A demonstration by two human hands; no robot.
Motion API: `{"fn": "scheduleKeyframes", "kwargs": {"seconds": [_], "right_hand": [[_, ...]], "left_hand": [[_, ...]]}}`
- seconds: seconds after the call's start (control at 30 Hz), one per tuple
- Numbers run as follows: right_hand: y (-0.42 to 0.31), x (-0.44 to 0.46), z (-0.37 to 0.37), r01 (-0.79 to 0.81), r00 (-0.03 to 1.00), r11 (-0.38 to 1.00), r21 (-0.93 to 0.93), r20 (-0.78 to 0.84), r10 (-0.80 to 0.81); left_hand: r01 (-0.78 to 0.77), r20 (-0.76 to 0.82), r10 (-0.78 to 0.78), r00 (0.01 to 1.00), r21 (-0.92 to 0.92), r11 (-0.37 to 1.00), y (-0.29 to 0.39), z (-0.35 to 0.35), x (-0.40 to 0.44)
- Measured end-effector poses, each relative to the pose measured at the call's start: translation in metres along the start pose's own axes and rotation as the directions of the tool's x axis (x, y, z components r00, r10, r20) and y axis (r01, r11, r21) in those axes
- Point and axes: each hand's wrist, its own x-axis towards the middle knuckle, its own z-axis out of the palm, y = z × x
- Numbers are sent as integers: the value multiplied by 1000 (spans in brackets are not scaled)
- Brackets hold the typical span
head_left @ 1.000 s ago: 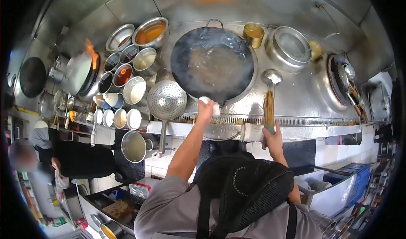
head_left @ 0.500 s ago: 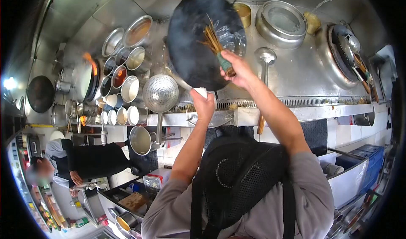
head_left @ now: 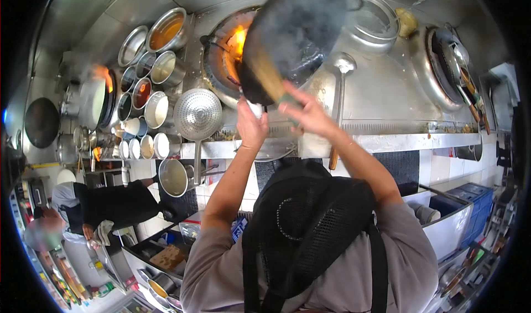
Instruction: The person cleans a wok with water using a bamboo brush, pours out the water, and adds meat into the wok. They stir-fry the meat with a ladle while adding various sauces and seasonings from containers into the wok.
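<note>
My left hand (head_left: pixel 251 126) is closed on the near edge of a black wok (head_left: pixel 296 28), with a white cloth (head_left: pixel 256 110) between hand and metal. The wok is tilted and raised off the burner (head_left: pixel 217 64), where orange flame (head_left: pixel 238 43) shows. In my right hand (head_left: pixel 310 114) is a bamboo wok brush (head_left: pixel 266 75) with a green-bound grip, blurred by motion; its bristles are over the wok's lower inside. Smoke or steam hangs in the wok. To the right of my right hand lies a long-handled ladle (head_left: pixel 344 64).
Left of the burner are a perforated strainer (head_left: pixel 198 114) and several metal seasoning pots (head_left: pixel 164 68). A large round pot (head_left: pixel 376 22) stands behind the ladle. Another wok station (head_left: pixel 442 75) is at the right. A co-worker in a black apron (head_left: pixel 119 202) stands at the left.
The wok has lifted and shifted right off the burner, uncovering the flame. My left hand moved slightly left with my view; the brush has swept lower and left in the wok.
</note>
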Motion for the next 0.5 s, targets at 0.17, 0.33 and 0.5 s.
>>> {"fn": "scheduleKeyframes", "kwargs": {"seconds": [0.17, 0.33, 0.5], "right_hand": [[113, 34, -75, -67, 982, 348, -935, -123, -141], [54, 62, -137, -272, 862, 238, -932, -346, -371], [64, 2, -55, -95, 564, 637, -765, -568, -599]], "left_hand": [[267, -42, -292, 955, -302, 915, -16, -4, 4], [491, 71, -522, 850, -467, 735, -15, 16, 5], [678, 284, -729, 623, -661, 321, -82, 95, -23]]}}
